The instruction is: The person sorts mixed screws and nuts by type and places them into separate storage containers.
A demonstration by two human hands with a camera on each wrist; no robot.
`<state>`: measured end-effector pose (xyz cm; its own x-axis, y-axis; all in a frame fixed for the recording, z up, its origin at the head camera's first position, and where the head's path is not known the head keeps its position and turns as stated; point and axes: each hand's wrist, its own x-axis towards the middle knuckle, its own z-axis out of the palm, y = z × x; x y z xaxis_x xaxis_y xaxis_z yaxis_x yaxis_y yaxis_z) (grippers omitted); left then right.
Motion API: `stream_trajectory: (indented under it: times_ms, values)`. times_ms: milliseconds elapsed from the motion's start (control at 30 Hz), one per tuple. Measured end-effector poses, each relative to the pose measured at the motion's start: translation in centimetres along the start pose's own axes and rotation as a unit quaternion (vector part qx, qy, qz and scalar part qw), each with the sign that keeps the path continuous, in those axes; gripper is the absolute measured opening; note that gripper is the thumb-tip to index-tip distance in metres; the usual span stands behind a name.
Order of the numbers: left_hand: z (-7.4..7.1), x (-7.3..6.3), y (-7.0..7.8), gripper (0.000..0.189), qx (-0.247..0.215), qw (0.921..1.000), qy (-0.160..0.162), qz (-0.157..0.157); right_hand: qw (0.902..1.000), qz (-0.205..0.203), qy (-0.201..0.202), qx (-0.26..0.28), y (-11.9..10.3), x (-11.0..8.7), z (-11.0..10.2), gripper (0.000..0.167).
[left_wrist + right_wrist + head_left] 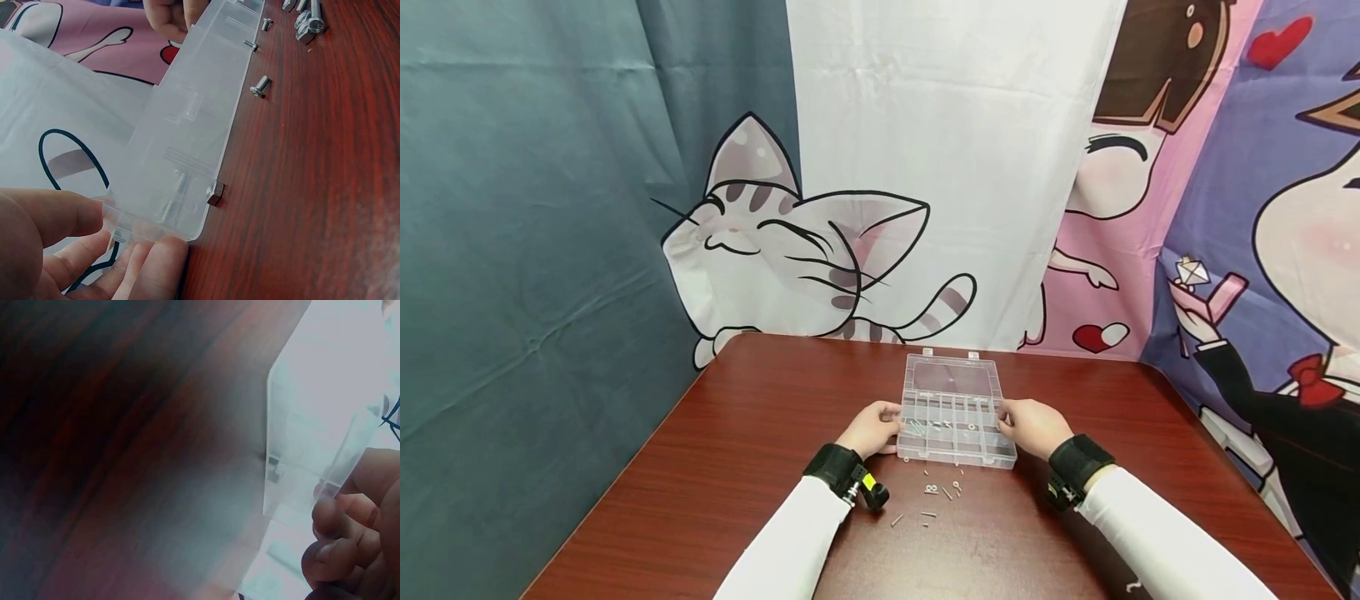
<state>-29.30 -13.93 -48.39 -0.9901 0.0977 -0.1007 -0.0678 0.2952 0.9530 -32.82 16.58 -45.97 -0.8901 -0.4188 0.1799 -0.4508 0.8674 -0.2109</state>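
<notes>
- The clear plastic box (958,458) sits on the table (760,425) between the two hands, divided into compartments, its lid (951,377) folded back on the far side.
- The left grip (871,429) grasps the box by its left edge, thumb at the upper edge and fingers below.
- The right grip (1036,425) pinches the box's right edge with curled fingers; the right wrist view is washed out, so how far the fingertips reach under it is hard to tell.
- Metal pieces (942,425) lie inside some compartments.
- Loose screws (928,514) lie scattered in front of the box, between the forearms.
- A hex nut (215,193) lies right by the box's front edge, near the left fingers.
</notes>
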Motion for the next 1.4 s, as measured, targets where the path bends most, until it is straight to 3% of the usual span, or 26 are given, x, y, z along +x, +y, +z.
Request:
stream_trajectory:
  times_ms: [933,1400]
  values:
    - [0.0,0.1,-0.1,0.039,-0.011,0.9999,0.003,-0.010,0.9997,0.013,-0.001,0.021,0.0,-0.2,-0.3,0.009]
    - [0.0,-0.1,0.1,0.039,-0.016,0.9998,0.001,-0.010,0.9972,-0.048,0.051,0.024,-3.1,-2.1,-0.3,0.008]
